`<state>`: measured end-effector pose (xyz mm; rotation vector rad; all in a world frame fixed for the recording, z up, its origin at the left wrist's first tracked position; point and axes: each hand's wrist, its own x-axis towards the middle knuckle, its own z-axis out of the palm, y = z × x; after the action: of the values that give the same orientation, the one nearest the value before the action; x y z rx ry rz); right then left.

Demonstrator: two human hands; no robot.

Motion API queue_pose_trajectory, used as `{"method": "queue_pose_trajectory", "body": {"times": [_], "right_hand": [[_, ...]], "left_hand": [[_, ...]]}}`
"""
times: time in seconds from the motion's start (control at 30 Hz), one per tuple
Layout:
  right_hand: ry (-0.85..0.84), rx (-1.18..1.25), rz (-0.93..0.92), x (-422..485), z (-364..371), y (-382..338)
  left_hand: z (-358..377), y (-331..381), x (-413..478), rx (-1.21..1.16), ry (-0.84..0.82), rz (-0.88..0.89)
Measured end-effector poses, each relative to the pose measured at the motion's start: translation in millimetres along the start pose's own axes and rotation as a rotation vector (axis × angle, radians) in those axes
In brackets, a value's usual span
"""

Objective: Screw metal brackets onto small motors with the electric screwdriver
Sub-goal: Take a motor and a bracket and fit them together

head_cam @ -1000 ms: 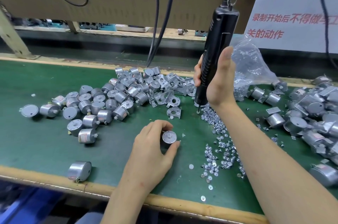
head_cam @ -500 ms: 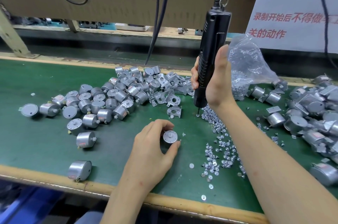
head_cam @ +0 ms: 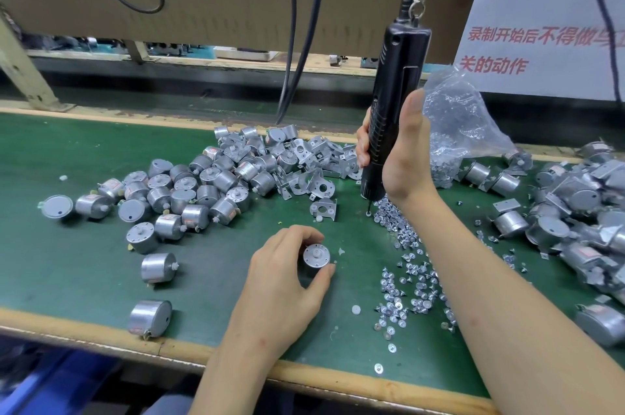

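My left hand (head_cam: 287,276) pinched a motor (head_cam: 316,255) upright on the mat (head_cam: 84,262), with no bracket on it; the nearest bracket (head_cam: 324,208) lay just beyond my fingers. My right hand (head_cam: 402,157) gripped the screwdriver (head_cam: 395,103), tip down at the edge of the screws (head_cam: 406,262). I feared a screw caught crooked might drop on the way over.

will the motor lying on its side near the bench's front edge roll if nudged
Probably yes: the motor is a round can resting on its curved wall. Its smooth metal likely slips in a loose grip. The small tab underneath may stop it.
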<state>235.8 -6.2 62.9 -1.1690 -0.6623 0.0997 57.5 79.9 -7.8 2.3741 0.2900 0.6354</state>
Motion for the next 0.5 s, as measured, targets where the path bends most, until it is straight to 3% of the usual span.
{"method": "queue_pose_trajectory", "body": {"times": [0.5], "right_hand": [[-0.049,0.037,0.029,-2.6,6.0,-5.4]], "left_hand": [[1.5,-2.7,-0.3,-0.01,-0.004,-0.01]]}}
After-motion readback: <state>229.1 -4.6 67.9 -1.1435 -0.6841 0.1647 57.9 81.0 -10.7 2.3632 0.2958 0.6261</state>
